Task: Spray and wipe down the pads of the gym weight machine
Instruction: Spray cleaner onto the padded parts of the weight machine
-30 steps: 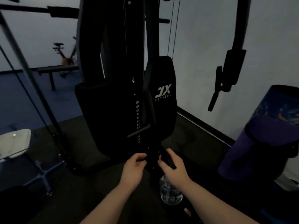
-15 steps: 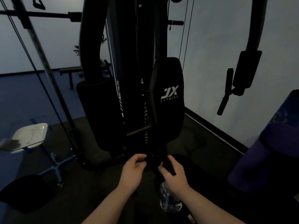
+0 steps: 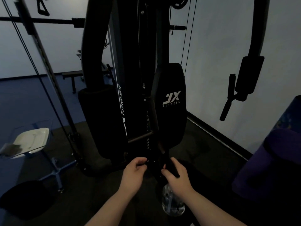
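The black weight machine fills the centre. Its back pad [image 3: 171,111] carries a white JX Fitness logo, a second dark pad [image 3: 101,121] hangs to its left, and a padded arm [image 3: 249,74] hangs at the right. Below the pads I hold a clear spray bottle [image 3: 173,204] with a black spray head. My right hand [image 3: 178,178] grips the bottle's neck and head. My left hand [image 3: 135,172] pinches the front of the spray head with its fingertips. The dark room hides the nozzle's details.
A small white-topped stand [image 3: 31,141] on a cross base stands at the left, with a dark round object [image 3: 24,198] in front of it. Rolled purple mats [image 3: 268,162] stand at the right by the wall. Cables and a slanted bar [image 3: 47,75] run down at the left. A bench [image 3: 71,75] sits behind.
The view has lifted and turned slightly left, showing more of the machine's upper frame. Both hands stay on the spray head, the fingers shifting only a little.
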{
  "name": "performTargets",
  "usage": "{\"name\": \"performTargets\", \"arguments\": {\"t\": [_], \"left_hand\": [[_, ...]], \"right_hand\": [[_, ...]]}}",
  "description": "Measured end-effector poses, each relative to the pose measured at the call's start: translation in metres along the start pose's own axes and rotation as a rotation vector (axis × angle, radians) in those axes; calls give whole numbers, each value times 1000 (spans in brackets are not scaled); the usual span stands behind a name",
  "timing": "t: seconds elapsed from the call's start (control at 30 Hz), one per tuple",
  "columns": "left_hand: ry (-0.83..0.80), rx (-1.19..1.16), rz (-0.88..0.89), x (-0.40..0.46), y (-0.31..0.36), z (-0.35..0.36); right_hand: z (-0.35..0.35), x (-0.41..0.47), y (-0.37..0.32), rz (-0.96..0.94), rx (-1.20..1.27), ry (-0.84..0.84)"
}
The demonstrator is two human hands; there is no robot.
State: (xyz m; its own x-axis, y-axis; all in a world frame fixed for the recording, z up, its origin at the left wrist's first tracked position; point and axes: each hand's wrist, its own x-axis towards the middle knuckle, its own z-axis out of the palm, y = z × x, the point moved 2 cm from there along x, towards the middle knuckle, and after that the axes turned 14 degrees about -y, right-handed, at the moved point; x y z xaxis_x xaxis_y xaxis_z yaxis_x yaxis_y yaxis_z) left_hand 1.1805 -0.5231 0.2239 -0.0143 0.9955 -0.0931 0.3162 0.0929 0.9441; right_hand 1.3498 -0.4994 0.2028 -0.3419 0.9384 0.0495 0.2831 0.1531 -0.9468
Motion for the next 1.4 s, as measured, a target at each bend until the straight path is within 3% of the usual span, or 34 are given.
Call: {"name": "performTargets", "arguments": {"t": [0.63,1.4], "left_hand": [[9,-5,55,16,29,-6],[66,-39,277,22,83,-41]], "right_hand": [[-21,37,-84,-279,-30,14],[-18,56,-107,-270,3,19]]}}
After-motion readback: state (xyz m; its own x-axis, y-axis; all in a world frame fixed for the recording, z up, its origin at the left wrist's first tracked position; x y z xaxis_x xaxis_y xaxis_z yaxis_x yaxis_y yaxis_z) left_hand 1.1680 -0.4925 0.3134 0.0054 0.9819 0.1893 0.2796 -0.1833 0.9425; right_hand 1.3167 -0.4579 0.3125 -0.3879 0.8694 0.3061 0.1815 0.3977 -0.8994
